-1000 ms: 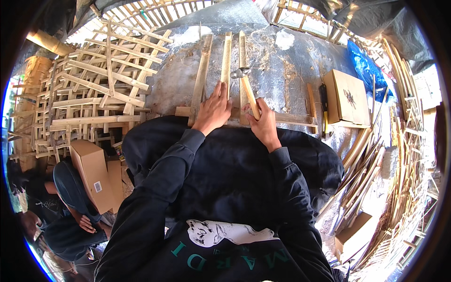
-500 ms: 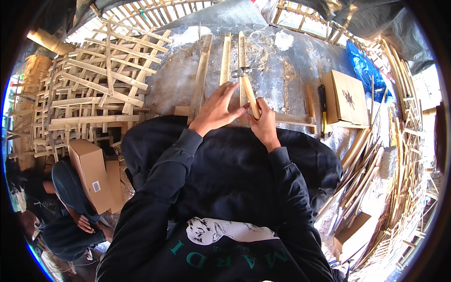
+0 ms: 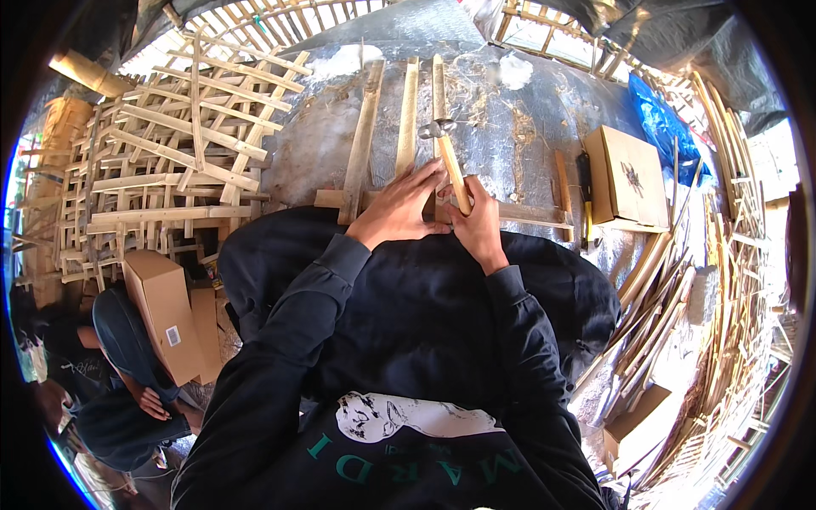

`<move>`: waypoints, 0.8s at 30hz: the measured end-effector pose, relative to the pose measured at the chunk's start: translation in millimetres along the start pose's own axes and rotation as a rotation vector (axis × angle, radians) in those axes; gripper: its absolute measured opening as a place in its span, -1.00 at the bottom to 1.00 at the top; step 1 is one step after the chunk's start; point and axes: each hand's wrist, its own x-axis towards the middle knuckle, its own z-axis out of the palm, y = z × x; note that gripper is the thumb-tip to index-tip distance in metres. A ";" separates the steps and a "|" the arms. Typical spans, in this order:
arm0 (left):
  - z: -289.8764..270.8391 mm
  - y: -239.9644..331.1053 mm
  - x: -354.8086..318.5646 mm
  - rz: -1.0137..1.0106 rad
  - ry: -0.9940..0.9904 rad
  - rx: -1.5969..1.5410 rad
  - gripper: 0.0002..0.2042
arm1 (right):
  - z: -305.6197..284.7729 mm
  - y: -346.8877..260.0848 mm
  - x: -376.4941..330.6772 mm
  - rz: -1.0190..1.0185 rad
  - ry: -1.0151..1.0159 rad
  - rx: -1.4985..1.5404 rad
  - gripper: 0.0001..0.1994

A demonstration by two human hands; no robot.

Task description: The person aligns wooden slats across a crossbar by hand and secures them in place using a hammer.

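Note:
My right hand (image 3: 478, 223) is closed around the wooden handle of a hammer (image 3: 455, 174), its dark metal head pointing away over the slats. Just left of it, my left hand (image 3: 395, 208) lies over the near end of a wooden slat (image 3: 439, 93), thumb and fingers on either side of it. Whether a small piece is between those fingers is hidden. Two more slats run away from me, the middle slat (image 3: 408, 110) and the left slat (image 3: 364, 140). Their near ends meet a crosswise slat (image 3: 531, 215) in front of my lap.
A stack of slatted wooden frames (image 3: 183, 157) stands on the left. A closed cardboard box (image 3: 627, 178) and a dark-and-yellow tool (image 3: 585, 200) lie to the right, near loose strips (image 3: 650, 306). A seated person (image 3: 127, 382) is at lower left beside a tall carton (image 3: 161, 314).
My left hand has come down and toward the right, its fingers settling over the right-hand slat's near end. The hammer and my right hand have barely moved.

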 end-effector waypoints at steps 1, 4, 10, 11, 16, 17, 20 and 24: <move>-0.2 0.4 0.0 -0.001 0.000 0.001 0.02 | 0.9 1.7 0.0 0.000 -0.001 0.001 -0.67; 1.3 0.9 1.1 -0.004 0.001 -0.012 0.01 | 2.0 10.4 0.5 -0.008 -0.009 0.008 -0.67; 1.4 0.0 1.5 0.010 0.021 -0.028 0.00 | 4.8 20.0 1.7 -0.054 -0.013 0.025 -0.63; 1.5 -0.1 1.6 0.010 0.019 -0.024 0.01 | 4.9 19.5 1.5 -0.042 -0.009 0.017 -0.63; 1.5 -1.0 2.6 0.013 0.015 -0.021 0.03 | 3.0 14.3 0.7 -0.055 -0.010 0.052 -0.62; 1.3 -1.5 2.8 0.026 0.019 -0.021 0.03 | 3.0 13.3 0.7 -0.052 -0.010 0.037 -0.62; 1.6 -0.5 2.6 0.043 0.037 -0.010 0.01 | 1.7 10.0 0.3 -0.050 -0.009 0.018 -0.62; -1.2 3.5 2.0 0.023 0.040 0.007 -0.01 | 0.7 8.6 1.0 -0.054 -0.006 0.022 -0.63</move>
